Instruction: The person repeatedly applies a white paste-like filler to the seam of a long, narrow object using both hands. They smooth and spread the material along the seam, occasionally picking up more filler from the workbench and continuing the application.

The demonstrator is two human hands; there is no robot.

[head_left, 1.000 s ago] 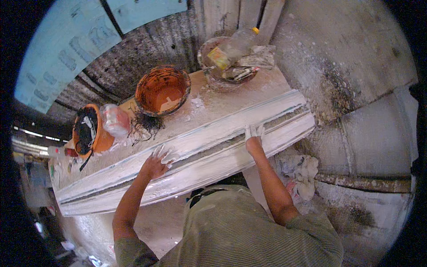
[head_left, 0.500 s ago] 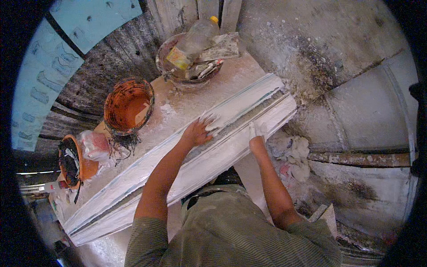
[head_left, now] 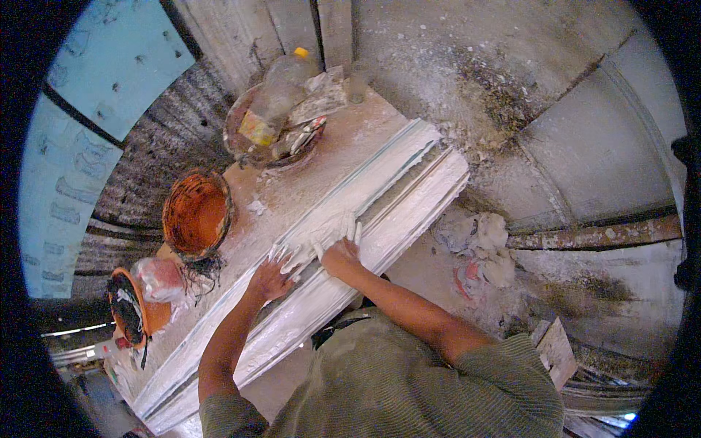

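Note:
A long white plaster-covered piece [head_left: 398, 219] lies diagonally across the table, with a grey groove running along its length and thin bluish edges on its far side. My left hand [head_left: 274, 275] rests on its far strip, left of the middle, with spread fingers coated in white. Just to the right, my right hand [head_left: 340, 254] touches the same far strip, reaching over the groove. Its whitened fingers are stretched out too, and I see nothing held in either hand.
Beyond the piece on the table [head_left: 307, 171] stand an orange bowl [head_left: 169, 219] and a basin [head_left: 237, 150] with a yellow-capped plastic bottle [head_left: 281, 80]. At left are an orange bucket [head_left: 144, 310] and a pinkish plastic bag [head_left: 158, 279]. Pale crumpled material [head_left: 489, 248] lies at right.
My right hand has moved left, from the near strip over to the far strip beside my left hand. My left hand has shifted left and nearer. The view has also turned slightly.

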